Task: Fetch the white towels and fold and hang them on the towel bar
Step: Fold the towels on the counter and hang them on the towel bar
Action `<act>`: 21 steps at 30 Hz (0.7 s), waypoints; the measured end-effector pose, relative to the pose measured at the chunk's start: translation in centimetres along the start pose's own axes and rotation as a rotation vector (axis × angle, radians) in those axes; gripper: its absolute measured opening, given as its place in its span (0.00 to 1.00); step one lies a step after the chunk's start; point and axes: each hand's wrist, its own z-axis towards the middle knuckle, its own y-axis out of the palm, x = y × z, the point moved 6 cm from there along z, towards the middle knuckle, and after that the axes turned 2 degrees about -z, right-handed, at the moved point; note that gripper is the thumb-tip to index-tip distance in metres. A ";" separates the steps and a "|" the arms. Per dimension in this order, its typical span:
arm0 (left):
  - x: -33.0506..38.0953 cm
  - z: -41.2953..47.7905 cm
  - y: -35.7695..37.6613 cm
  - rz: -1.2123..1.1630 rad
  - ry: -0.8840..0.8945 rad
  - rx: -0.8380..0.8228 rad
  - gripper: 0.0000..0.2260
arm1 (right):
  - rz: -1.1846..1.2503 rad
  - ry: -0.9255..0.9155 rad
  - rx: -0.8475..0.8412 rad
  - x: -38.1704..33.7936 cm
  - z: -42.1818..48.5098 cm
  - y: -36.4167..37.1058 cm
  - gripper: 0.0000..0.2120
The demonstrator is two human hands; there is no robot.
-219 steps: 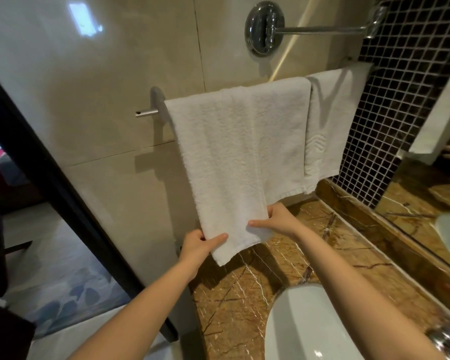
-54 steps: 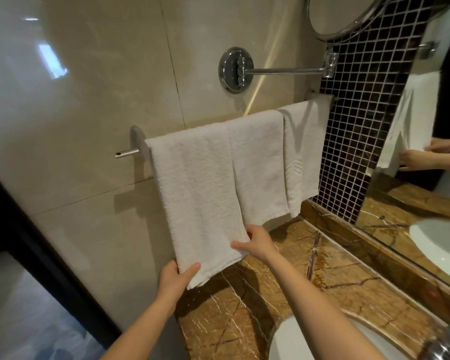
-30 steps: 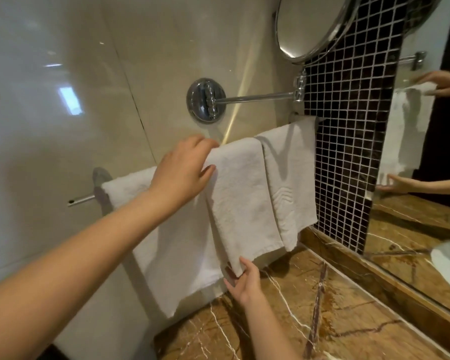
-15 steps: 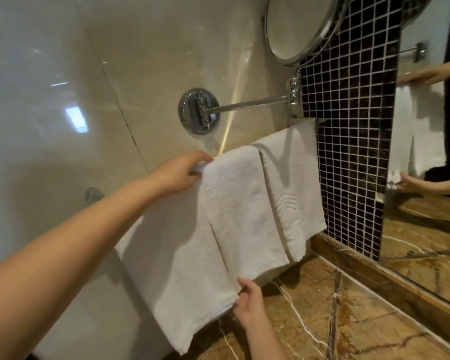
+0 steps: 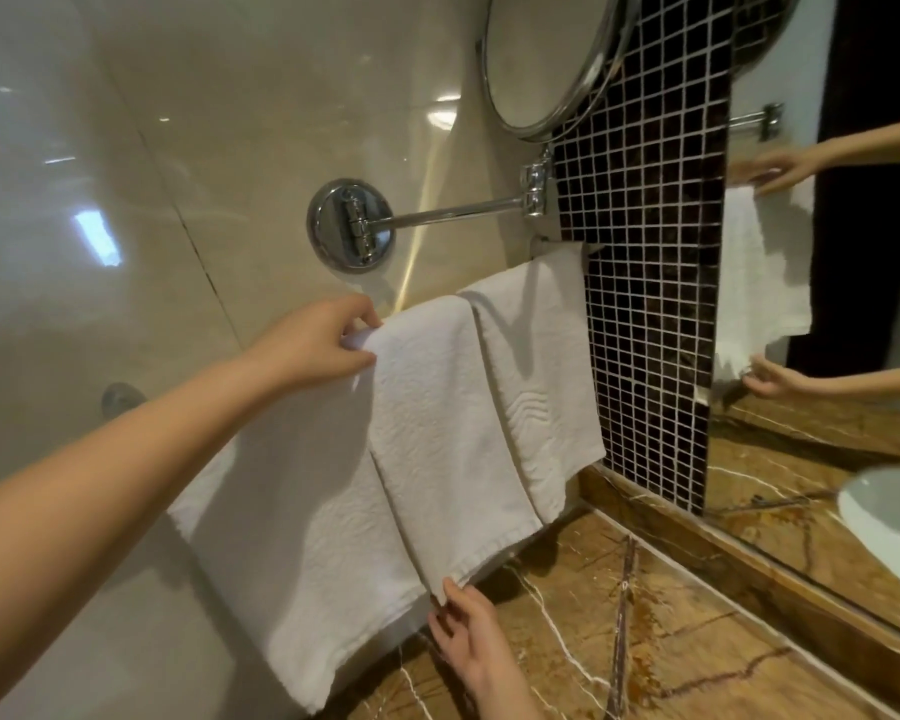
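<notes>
Over bar (image 5: 552,245), white towel (image 5: 437,433) hangs lengthwise down, left fingers (image 5: 357,311) pinch top, right fingers (image 5: 455,599) touch hem

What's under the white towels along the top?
Only the towel bar's round wall mount and far bracket show. The bar itself is hidden under the towels and left hand.
</notes>
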 end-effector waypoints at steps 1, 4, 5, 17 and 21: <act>0.3 0.4 0.0 -0.009 -0.003 0.006 0.13 | 0.011 0.008 0.004 -0.6 0.0 -0.2 0.07; 1.8 2.4 0.3 -0.072 0.031 0.024 0.15 | 0.086 -0.012 0.055 -3.6 0.4 -1.3 0.17; 2.4 3.2 0.5 -0.076 0.042 0.036 0.17 | 0.107 -0.042 0.069 -4.9 0.8 -1.8 0.20; 8.5 8.9 3.7 0.092 0.218 0.031 0.14 | 0.239 -0.264 -0.062 -14.0 4.8 -0.4 0.29; 8.7 9.0 3.7 0.084 0.220 0.058 0.13 | 0.245 -0.177 -0.134 -13.0 5.6 -0.2 0.25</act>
